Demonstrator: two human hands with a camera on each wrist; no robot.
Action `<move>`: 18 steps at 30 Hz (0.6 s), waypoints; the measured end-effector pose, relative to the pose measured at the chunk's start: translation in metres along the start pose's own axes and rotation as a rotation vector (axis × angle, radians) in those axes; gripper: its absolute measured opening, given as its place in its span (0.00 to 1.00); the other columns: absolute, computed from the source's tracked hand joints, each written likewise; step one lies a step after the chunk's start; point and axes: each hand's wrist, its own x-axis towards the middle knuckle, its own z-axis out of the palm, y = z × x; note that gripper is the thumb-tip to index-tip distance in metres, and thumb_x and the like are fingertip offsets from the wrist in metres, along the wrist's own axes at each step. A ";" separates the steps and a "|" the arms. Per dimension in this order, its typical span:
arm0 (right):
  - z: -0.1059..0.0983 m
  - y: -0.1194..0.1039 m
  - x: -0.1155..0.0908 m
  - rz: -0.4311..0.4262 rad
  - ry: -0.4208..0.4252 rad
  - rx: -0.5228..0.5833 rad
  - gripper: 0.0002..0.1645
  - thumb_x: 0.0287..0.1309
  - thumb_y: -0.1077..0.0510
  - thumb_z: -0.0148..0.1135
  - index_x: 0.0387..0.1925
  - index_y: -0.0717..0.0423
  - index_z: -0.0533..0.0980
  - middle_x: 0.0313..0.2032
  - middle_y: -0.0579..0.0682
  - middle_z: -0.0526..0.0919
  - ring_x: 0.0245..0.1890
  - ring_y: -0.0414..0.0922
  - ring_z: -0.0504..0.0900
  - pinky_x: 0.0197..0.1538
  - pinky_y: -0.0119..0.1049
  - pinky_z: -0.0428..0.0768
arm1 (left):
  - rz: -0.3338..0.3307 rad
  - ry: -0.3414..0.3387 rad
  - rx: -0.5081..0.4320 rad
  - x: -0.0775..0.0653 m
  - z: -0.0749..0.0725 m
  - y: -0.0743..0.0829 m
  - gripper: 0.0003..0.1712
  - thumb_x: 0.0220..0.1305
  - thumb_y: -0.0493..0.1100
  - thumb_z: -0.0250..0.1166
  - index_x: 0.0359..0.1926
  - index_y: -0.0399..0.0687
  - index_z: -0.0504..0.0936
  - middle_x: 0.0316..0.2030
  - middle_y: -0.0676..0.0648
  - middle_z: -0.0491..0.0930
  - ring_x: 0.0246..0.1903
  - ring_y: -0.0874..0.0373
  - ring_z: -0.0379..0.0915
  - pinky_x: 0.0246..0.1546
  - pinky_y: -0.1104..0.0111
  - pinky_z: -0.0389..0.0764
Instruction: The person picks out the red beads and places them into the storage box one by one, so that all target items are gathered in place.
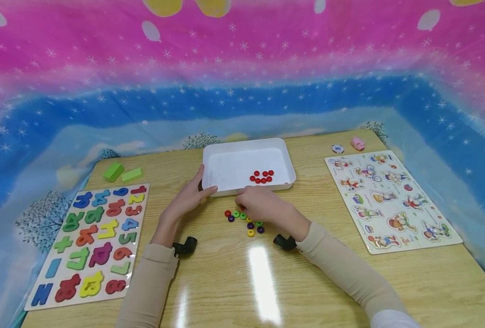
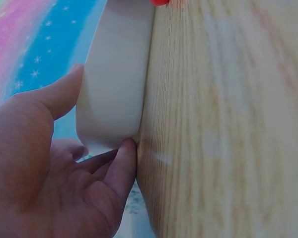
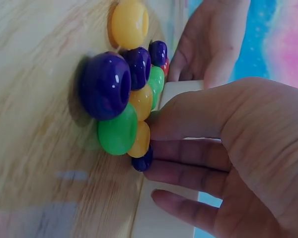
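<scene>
A white tray holds several red beads at its front right. My left hand grips the tray's front left corner, thumb at the front rim and fingers along the side, as the left wrist view also shows. The right hand is at the tray's front edge, thumb and fingers brought together, and pinches a red bead of which little shows. Below that hand lies a loose group of beads: yellow, purple, green and one red bead.
A number puzzle board lies at the left, with green blocks behind it. At the right is a picture puzzle board; a poker chip and a pink pig figure stand behind it. Patterned cloth surrounds the table.
</scene>
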 end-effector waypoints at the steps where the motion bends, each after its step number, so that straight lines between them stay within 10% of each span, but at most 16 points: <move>1: 0.000 0.000 0.000 -0.002 0.000 -0.009 0.09 0.55 0.61 0.57 0.23 0.47 0.77 0.23 0.39 0.73 0.24 0.38 0.70 0.28 0.28 0.69 | -0.001 0.002 0.001 0.000 0.000 0.000 0.51 0.63 0.61 0.54 0.72 0.63 0.28 0.73 0.56 0.33 0.73 0.55 0.34 0.69 0.51 0.50; 18: -0.035 0.026 0.016 0.159 0.114 0.150 0.08 0.54 0.61 0.59 0.36 0.50 0.80 0.34 0.43 0.79 0.33 0.40 0.74 0.39 0.34 0.76 | -0.012 0.015 0.040 0.001 0.000 -0.001 0.52 0.62 0.64 0.54 0.72 0.63 0.29 0.73 0.55 0.33 0.73 0.53 0.34 0.69 0.50 0.49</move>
